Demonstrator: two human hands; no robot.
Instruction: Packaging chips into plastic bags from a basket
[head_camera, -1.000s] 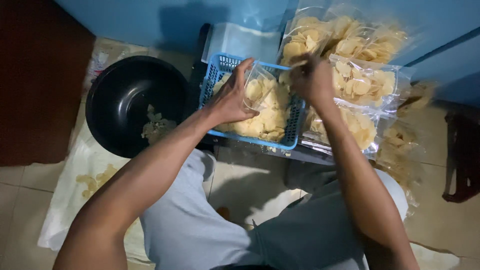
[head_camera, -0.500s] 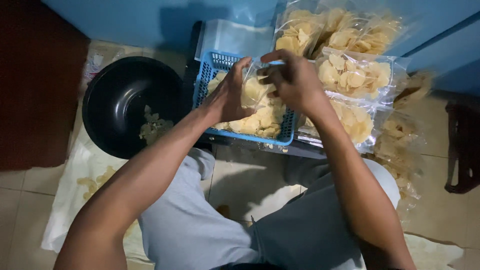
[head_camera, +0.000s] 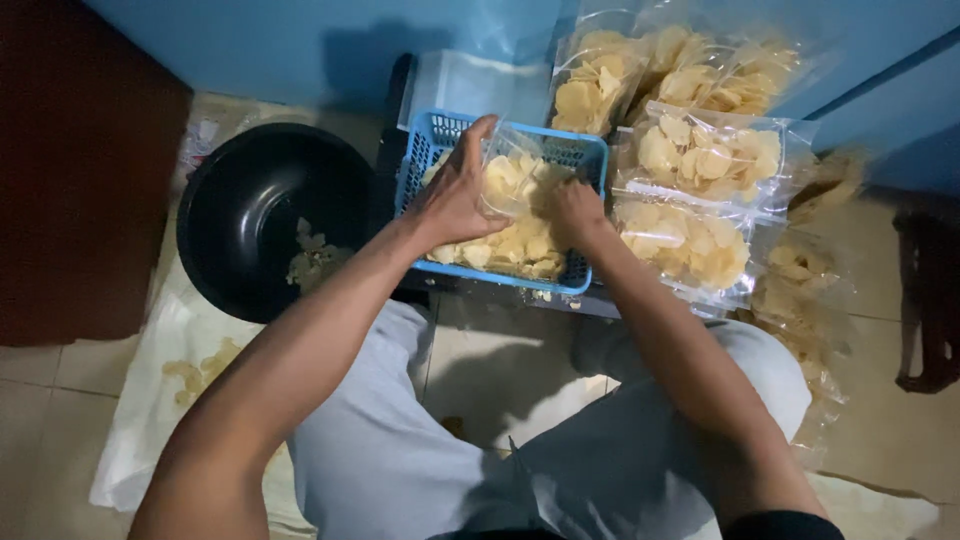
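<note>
You are sitting on the tiled floor (head_camera: 500, 360) of what looks like a home food-packing corner: a blue wall (head_camera: 300, 50) behind, a black wok (head_camera: 260, 215) on a white cloth (head_camera: 150, 400), a blue basket (head_camera: 590, 160) of crackers, and sealed cracker bags (head_camera: 700, 160) stacked alongside.

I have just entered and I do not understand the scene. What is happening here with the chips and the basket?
A seated person is working over a blue basket full of pale chips. The left hand holds open a clear plastic bag above the basket, and the right hand is down among the chips. Filled bags are stacked to the right; a black bowl sits to the left.
</note>
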